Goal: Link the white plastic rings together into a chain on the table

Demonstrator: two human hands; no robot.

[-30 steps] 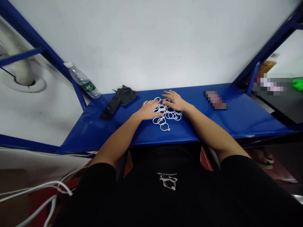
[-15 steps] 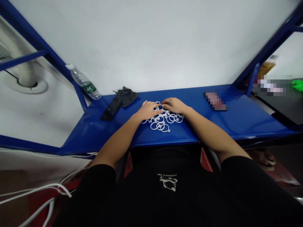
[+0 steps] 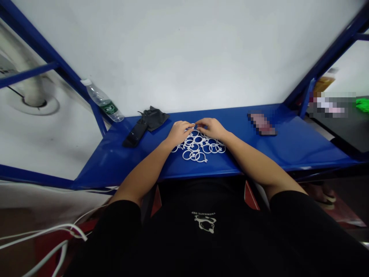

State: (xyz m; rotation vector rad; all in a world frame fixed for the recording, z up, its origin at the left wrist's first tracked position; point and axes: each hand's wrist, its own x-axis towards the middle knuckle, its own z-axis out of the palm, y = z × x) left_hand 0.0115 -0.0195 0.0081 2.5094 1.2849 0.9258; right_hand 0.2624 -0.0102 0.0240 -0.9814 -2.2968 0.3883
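Observation:
Several white curtain rings (image 3: 198, 140), thin hoops with a small eyelet on each, lie overlapping in a loose pile on the blue tabletop (image 3: 230, 115). My left hand (image 3: 179, 132) is at the pile's far left, its thumb and fingers closed on a white ring at the far edge. Facing it, my right hand (image 3: 211, 129) has bent fingers and thumb closed at the same ring. The fingertips of both hands nearly meet there. Part of the pile is hidden beneath my hands.
On the left lie a black phone (image 3: 135, 134), a crumpled black bag (image 3: 155, 117) and a clear water bottle (image 3: 105, 104) leaning by the blue frame. A blurred-out pinkish item (image 3: 262, 123) lies on the right. A white wall (image 3: 184, 57) rises behind the table.
My left thumb has drawn back from over the pile to its fingers. The fingertips of both hands have come closer together, and a few rings have shifted slightly.

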